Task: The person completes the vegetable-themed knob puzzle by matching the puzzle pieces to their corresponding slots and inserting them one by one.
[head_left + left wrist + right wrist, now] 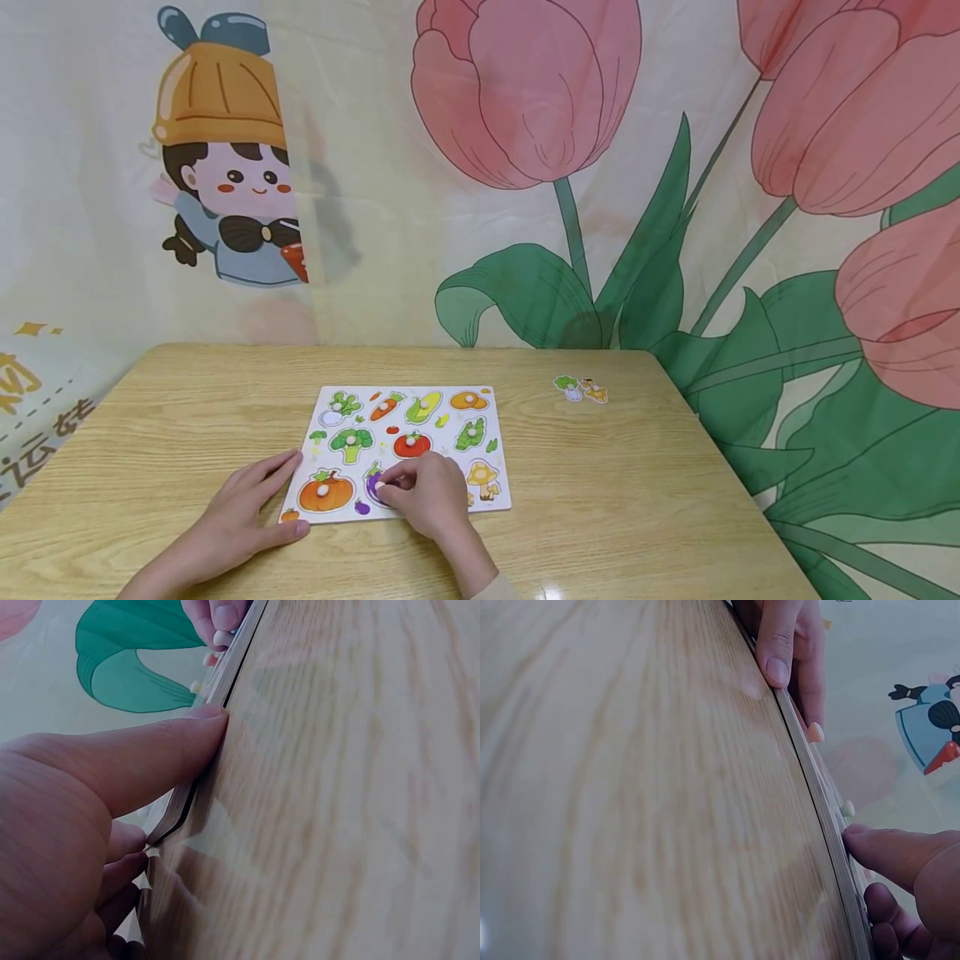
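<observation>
A white vegetable puzzle board (442, 423) lies on the table, with knobbed pieces such as a pumpkin (337, 493), a broccoli (351, 446) and a tomato (422, 448). My right hand (435, 492) pinches at the white knob of the purple eggplant piece (372, 482) in the front row, covering part of the board beside it. My left hand (240, 518) rests at the front left corner, with fairly straight fingers along the left edge. In the left wrist view, the left thumb (169, 754) presses the board's front edge.
Toward the back right of the wooden table (615, 483) lie a bok choy piece (569, 388) and a small yellow-orange piece (597, 392), side by side. Behind the table hangs a cloth (375, 167) printed with tulips and a cartoon figure.
</observation>
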Tool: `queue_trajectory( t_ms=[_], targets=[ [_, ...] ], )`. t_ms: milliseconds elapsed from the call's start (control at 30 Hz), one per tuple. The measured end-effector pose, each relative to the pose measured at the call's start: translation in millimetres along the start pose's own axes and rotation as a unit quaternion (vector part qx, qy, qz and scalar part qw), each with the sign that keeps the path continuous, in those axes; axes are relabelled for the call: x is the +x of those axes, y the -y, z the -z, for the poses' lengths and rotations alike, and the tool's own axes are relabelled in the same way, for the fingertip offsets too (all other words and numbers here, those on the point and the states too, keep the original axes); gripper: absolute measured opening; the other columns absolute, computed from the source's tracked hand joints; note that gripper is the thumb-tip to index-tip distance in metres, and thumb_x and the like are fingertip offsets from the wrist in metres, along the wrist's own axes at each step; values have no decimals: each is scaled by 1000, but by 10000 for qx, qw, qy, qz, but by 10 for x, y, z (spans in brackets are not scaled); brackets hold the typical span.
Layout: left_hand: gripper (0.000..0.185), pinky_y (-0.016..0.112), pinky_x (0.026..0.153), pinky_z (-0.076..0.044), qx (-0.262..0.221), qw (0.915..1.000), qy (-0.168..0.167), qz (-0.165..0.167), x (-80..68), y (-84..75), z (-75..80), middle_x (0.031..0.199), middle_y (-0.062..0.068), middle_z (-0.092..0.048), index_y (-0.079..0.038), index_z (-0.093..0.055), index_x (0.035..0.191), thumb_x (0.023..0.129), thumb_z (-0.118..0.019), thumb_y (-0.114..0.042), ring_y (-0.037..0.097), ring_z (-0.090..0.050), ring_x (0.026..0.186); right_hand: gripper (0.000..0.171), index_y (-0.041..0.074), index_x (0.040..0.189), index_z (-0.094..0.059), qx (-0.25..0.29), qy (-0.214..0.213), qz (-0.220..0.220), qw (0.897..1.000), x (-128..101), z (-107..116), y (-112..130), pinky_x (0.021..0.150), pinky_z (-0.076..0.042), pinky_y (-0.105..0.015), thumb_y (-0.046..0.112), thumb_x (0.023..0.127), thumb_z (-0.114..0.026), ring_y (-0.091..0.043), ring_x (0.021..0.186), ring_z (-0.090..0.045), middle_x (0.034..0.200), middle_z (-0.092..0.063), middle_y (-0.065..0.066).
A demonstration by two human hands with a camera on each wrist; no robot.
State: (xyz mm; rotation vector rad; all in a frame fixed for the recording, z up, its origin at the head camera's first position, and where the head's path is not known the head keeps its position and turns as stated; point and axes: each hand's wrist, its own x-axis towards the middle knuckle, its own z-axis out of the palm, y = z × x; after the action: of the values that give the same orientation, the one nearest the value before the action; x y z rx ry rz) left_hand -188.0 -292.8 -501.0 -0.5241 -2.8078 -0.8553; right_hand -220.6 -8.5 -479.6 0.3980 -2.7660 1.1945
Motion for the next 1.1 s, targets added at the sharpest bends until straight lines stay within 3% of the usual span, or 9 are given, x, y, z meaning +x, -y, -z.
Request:
queue_trajectory(
  t_ms=[267,400,700,800,967,1100],
  targets=[
    [97,59,102,-34,95,9999,-89,-55,4,-17,4,157,21,-46,4,-50,155,82,-90,-45,46,-39,137,7,32,85,-86,141,29,-69,9999,-10,7,-10,69,-35,-21,28,84,-91,5,70,-44,68,-54,22],
    [97,63,102,-34,98,9999,-34,-25,2,-15,8,157,22,-46,5,-49,155,82,-90,-45,48,-38,137,7,33,86,-86,238,87,-115,9996,-12,23,-13,70,-35,-23,30,84,-92,5,72,-45,70,-55,21],
    [98,65,103,-34,53,10000,-28,-25,17,28,-9,158,23,-45,3,-48,156,83,-89,-47,49,-37,138,7,28,89,-86,633,587,-44,9963,37,116,-73,68,-38,-22,30,85,-90,4,70,-50,69,-59,18],
    [98,65,103,-34,32,10000,-41,-35,16,38,-8,158,23,-45,3,-48,157,83,-89,-47,49,-36,138,8,24,92,-86,987,927,-71,9908,70,192,-112,67,-40,-22,27,85,-90,1,71,-53,71,-62,14],
    [97,64,102,-34,57,9999,-78,-63,0,30,-4,157,22,-46,4,-49,156,82,-90,-46,48,-37,137,11,19,99,-85,1780,1478,-345,9723,117,409,-207,70,-46,-25,23,88,-87,-8,78,-58,83,-67,8],
    [97,64,102,-35,132,9999,-56,-35,5,-5,8,157,22,-46,4,-50,155,82,-90,-46,48,-38,137,14,20,105,-84,1691,1502,-367,9734,179,644,-348,73,-49,-29,26,92,-84,-14,87,-61,95,-68,7]
  ],
)
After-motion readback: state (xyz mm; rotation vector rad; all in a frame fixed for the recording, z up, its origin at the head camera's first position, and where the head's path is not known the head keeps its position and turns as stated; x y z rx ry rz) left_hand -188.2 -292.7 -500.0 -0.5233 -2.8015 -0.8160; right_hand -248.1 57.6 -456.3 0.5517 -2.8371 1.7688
